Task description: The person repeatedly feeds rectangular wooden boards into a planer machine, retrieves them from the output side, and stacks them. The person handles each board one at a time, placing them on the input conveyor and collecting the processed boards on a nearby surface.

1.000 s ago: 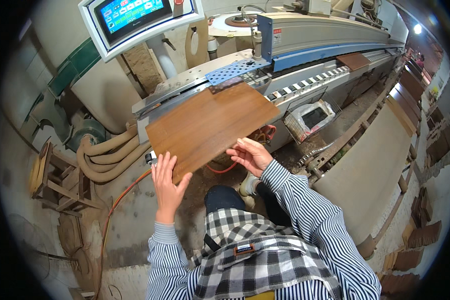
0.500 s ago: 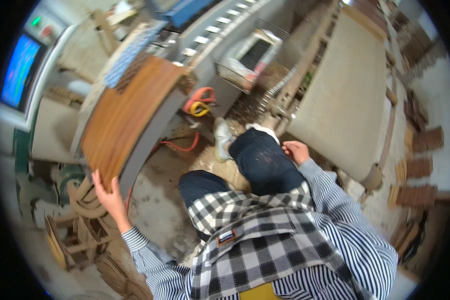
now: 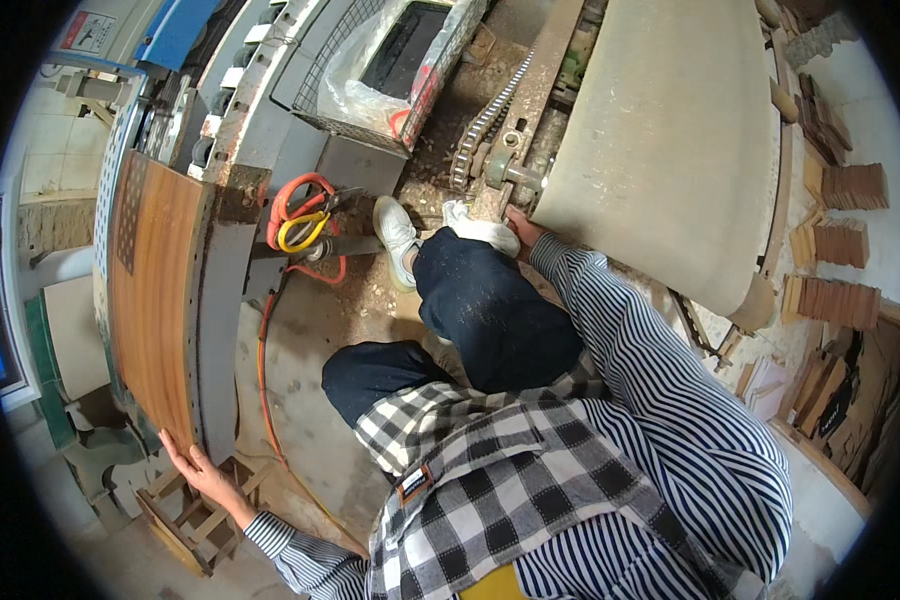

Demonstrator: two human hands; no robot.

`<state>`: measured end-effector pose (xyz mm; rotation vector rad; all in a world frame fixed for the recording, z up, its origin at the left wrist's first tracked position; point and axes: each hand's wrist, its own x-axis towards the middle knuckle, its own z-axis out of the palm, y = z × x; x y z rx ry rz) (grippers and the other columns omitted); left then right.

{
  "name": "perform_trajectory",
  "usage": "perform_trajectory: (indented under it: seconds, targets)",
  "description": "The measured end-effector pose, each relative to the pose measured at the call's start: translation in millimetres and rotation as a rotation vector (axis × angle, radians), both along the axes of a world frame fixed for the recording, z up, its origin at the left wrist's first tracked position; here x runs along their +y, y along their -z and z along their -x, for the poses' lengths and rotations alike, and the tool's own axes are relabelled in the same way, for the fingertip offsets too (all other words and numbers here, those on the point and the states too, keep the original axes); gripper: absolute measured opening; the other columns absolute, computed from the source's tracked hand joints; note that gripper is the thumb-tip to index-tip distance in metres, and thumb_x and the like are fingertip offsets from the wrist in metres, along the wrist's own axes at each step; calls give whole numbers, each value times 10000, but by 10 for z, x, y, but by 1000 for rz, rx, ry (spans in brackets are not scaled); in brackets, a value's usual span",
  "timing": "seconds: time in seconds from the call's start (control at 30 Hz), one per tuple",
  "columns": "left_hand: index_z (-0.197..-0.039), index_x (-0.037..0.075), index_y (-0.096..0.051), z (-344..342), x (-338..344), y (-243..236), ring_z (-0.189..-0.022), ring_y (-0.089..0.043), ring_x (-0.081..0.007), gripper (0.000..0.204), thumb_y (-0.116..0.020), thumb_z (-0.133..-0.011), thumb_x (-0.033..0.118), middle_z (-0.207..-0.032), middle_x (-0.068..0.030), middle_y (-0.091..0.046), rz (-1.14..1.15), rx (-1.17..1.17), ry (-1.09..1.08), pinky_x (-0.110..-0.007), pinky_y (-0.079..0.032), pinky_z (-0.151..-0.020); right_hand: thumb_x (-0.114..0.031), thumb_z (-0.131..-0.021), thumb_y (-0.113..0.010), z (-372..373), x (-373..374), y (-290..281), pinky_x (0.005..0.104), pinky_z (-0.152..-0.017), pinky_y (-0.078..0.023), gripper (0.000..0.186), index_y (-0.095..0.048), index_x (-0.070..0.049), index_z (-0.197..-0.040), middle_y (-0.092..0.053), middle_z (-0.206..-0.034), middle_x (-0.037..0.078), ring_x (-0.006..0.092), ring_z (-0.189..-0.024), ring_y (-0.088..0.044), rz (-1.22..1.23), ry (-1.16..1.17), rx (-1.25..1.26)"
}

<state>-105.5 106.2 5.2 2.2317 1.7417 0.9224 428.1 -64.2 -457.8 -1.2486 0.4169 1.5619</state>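
My left hand (image 3: 207, 476) is at the near end of a curved wood-grain panel (image 3: 160, 300), fingers stretched out and apart, resting against its edge. Nothing is held in it. My right hand (image 3: 523, 232) reaches forward and down beside my raised white shoe (image 3: 480, 228), close to the end of a wide beige conveyor belt (image 3: 660, 150). Its fingers are partly hidden, so I cannot make out whether they grip anything. Red-orange-handled scissors (image 3: 292, 205) hang with a yellow-handled pair (image 3: 304, 232) on the machine's side, between my hands.
A wire basket (image 3: 355, 128) with plastic wrap stands ahead. A chain (image 3: 490, 122) runs along the conveyor frame. An orange hose (image 3: 267, 390) crosses the dusty floor. A wooden stand (image 3: 185, 515) sits at lower left; stacks of brown wooden pieces (image 3: 838, 302) line the right.
My right hand has moved forward and down, from beside my knee to beside the shoe. My left hand stays at the panel's near end. The whole view has turned and shifted.
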Motion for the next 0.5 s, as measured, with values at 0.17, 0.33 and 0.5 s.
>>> perform_trajectory:
  seconds: [0.17, 0.33, 0.5]
  targets:
    - [-1474, 71, -364, 134, -75, 33, -1419, -307, -260, 570, -468, -1004, 375, -1534, -88, -347, -3, 66, -45, -405, -237, -1163, -605, -915, -511, 52, -84, -591, 432, -1082, -396, 853, -271, -15, -1482, -411, -1465, 181, 297, -1286, -479, -173, 77, 168]
    - [-1477, 59, -355, 160, -40, 47, -1414, -315, -270, 607, -468, -996, 412, -1532, -101, -348, -29, 44, 1, -409, -249, -1156, -525, -939, -538, 0, 71, -981, 443, -1077, -396, 812, -209, -50, -1508, -363, -1496, 169, 306, -1270, -487, 85, 147, 98]
    - [-1478, 57, -351, 145, -24, -2, -1413, -317, -267, 614, -484, -989, 404, -1527, -103, -355, -41, 53, 8, -410, -242, -1158, -312, -935, -523, -28, 152, -177, 423, -906, -434, 426, -439, -9, -1223, -498, -1155, 172, 292, -1007, -528, -7, -177, -686]
